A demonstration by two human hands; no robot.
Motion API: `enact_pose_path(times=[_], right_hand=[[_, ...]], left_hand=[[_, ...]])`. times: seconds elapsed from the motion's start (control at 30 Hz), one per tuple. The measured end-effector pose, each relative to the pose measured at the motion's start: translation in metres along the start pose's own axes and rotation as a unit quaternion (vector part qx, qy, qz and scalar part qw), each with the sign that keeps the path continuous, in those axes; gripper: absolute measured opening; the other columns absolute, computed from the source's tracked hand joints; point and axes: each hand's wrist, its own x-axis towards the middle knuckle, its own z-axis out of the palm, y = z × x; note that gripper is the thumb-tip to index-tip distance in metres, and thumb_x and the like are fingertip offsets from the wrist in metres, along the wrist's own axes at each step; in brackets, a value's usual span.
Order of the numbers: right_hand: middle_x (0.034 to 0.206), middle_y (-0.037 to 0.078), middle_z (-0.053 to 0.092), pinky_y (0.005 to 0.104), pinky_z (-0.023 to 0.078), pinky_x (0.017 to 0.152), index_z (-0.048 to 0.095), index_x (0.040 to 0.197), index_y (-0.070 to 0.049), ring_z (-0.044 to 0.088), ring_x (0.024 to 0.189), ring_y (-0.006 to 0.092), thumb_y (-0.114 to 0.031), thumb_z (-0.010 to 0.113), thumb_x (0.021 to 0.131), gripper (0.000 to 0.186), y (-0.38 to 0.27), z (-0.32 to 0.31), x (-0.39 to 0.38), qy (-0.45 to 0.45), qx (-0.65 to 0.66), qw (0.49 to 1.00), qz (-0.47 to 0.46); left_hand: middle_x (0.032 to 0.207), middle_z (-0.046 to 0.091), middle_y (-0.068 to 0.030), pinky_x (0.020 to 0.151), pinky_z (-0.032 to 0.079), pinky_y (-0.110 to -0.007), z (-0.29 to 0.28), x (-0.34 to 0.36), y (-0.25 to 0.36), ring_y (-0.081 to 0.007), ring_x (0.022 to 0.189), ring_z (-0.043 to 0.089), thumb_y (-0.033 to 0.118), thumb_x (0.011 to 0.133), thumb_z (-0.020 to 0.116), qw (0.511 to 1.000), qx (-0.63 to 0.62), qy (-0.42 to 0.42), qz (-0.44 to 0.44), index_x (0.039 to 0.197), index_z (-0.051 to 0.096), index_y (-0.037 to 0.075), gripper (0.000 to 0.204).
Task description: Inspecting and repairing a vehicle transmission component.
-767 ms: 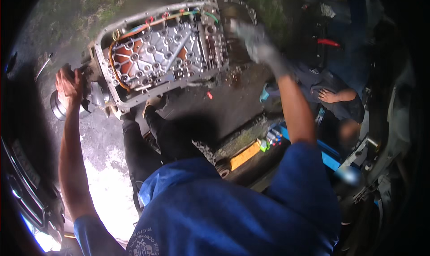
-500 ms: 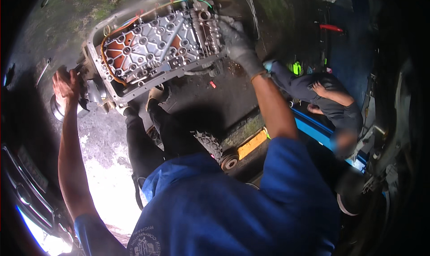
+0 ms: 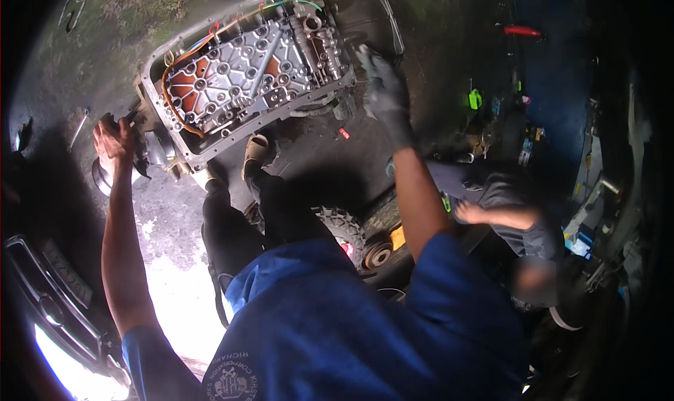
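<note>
A vehicle transmission [image 3: 184, 148] lies in front of me with its pan side up. Inside its rim shows a silver valve body [image 3: 235, 68] with brown patches and coloured wires along the far side. My bare left hand [image 3: 114, 147] is closed with curled fingers at the transmission's left end, next to a round metal flange [image 3: 159, 147]. What the fingertips press on is partly hidden. Just off the right end is my right hand [image 3: 385, 96] in a grey glove, its fingers stretched out and holding nothing.
A person in dark clothes [image 3: 516, 211] is at the right. A tyre [image 3: 342, 225] and a round metal part [image 3: 378, 256] lie near my legs. Beyond are a red tool [image 3: 523, 31] and a green object [image 3: 475, 99]. A car front [image 3: 53, 296] stands at lower left.
My right hand has come off the transmission's right end and moved right and slightly nearer. My left hand stays at the left end. The other person has shifted nearer.
</note>
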Motion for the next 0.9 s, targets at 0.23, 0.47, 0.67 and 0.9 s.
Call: enact_pose_path(times=[0.23,0.47,0.67,0.9], right_hand=[[0.113,0.019,0.058,0.0409,0.043,0.092,0.053,0.119,-0.005,0.056,0.108,0.0367,-0.030,0.039,0.099,0.035,-0.050,0.078,-0.024,0.126,-0.256,0.942,0.176],[0.118,0.023,0.049,0.0490,0.046,0.083,0.043,0.126,-0.009,0.056,0.101,0.0428,-0.007,0.055,0.081,0.046,-0.055,0.130,-0.079,0.088,-0.336,0.933,0.096],[0.117,0.022,0.048,0.0516,0.049,0.078,0.039,0.127,-0.004,0.057,0.095,0.0407,-0.005,0.057,0.077,0.053,-0.090,0.195,-0.116,0.104,-0.363,0.924,0.062],[0.115,0.021,0.048,0.0447,0.052,0.076,0.038,0.124,0.000,0.055,0.099,0.0372,-0.002,0.053,0.079,0.048,-0.131,0.275,-0.157,0.080,-0.361,0.929,0.017]], left_hand=[[0.126,0.051,-0.0162,0.095,0.042,-0.048,0.006,0.007,-0.025,-0.0344,0.119,0.049,0.049,0.081,0.054,0.998,0.027,-0.044,-0.044,0.123,0.053,0.010,0.057],[0.132,0.045,-0.0161,0.098,0.043,-0.050,-0.008,-0.009,0.019,-0.0349,0.122,0.045,0.045,0.086,0.052,0.996,-0.017,-0.063,-0.061,0.129,0.047,0.007,0.058],[0.130,0.045,-0.0158,0.096,0.044,-0.051,0.012,0.002,-0.001,-0.0373,0.122,0.044,0.045,0.087,0.051,0.998,-0.012,-0.059,-0.018,0.126,0.047,0.007,0.054],[0.127,0.045,-0.0155,0.095,0.044,-0.049,0.000,-0.006,0.011,-0.0360,0.119,0.044,0.044,0.087,0.051,0.997,-0.007,-0.074,-0.007,0.125,0.046,0.006,0.054]])
